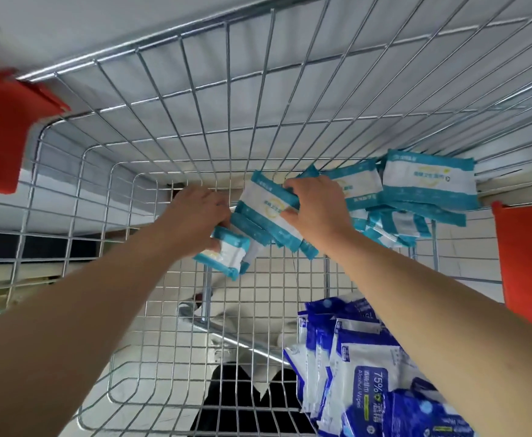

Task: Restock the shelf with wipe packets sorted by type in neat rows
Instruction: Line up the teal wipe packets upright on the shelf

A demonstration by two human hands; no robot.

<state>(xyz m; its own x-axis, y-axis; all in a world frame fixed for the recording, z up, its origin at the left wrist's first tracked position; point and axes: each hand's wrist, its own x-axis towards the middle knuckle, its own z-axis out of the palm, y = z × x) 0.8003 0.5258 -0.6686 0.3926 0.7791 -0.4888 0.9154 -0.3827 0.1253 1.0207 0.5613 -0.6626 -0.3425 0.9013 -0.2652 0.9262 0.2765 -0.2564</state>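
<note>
I look down into a wire cart basket (pixel 151 310). My left hand (pixel 195 212) grips a small teal-and-white wipe packet (pixel 227 257) at its lower edge. My right hand (pixel 316 206) holds a fanned bunch of several teal wipe packets (pixel 268 212) between thumb and fingers. More teal packets (pixel 428 181) lie piled against the basket's far right corner. Dark blue alcohol wipe packets (pixel 362 370) stand in a stack at the near right, partly hidden by my right forearm.
Red plastic corner guards sit on the cart rim at left (pixel 3 130) and right (pixel 529 263). The slanted wire front wall (pixel 258 99) rises behind the hands. Through the mesh floor I see pale floor tiles and dark trouser legs (pixel 245 402).
</note>
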